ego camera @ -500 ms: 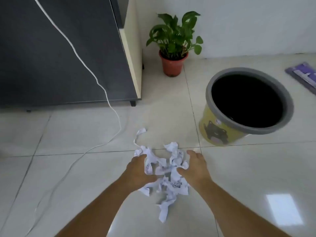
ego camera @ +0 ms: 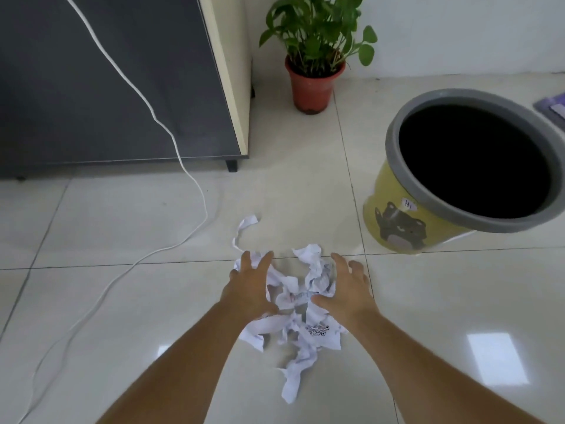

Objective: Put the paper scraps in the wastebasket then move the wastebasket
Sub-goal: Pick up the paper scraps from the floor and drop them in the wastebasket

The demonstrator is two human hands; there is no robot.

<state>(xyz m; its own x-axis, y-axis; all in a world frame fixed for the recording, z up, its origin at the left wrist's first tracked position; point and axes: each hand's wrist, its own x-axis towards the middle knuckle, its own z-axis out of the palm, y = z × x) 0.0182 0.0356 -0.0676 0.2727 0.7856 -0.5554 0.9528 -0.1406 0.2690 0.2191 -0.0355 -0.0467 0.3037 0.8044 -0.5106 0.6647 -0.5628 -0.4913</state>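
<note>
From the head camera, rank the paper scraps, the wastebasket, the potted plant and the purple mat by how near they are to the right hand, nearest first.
1. Paper scraps: directly under and beside the right hand, on the floor.
2. Wastebasket: ahead, to the right.
3. Potted plant: farther ahead, by the wall.
4. Purple mat: far right edge; too close to call against the plant.

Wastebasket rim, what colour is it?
Grey, above a yellow body; the wastebasket rim shows in the head view.

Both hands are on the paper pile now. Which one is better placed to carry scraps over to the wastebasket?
Right. The right hand sits on the pile's side nearest the wastebasket, which stands to the right. The left hand is on the far side of the paper scraps and would have to cross over.
</note>
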